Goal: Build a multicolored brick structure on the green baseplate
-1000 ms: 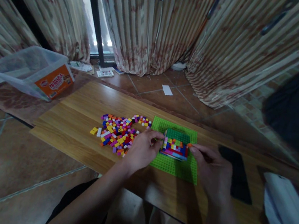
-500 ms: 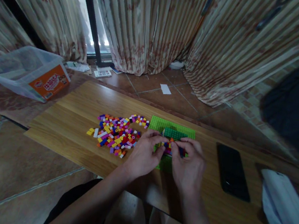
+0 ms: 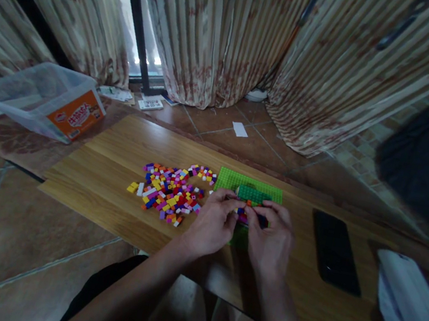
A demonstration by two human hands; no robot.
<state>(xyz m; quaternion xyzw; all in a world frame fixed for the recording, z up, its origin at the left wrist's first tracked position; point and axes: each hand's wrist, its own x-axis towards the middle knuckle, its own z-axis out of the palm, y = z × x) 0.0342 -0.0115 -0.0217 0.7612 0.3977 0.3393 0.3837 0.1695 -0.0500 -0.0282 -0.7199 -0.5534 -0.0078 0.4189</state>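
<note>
On the wooden table lies a light green baseplate [image 3: 230,177], partly hidden by my hands. A dark green studded block [image 3: 254,195] stands on it, with multicoloured toy bricks just in front. My left hand [image 3: 215,220] is over the plate's left side, thumb and index finger closed at the brick build; what they pinch is hidden. From the right, my right hand [image 3: 272,236] pinches a small orange brick [image 3: 249,203] at its fingertips, close to the left fingers. Left of my left hand spreads a pile of loose toy bricks [image 3: 171,189] in many colours.
A black phone [image 3: 335,251] lies on the table to the right, with a white packet [image 3: 412,303] beyond it. At the far left stands a clear plastic bin [image 3: 35,98] with an orange label. Curtains [image 3: 203,32] hang behind the table.
The view has shifted slightly, so the scene sits a little further right. Both hands stay at the brick build with only small finger movement.
</note>
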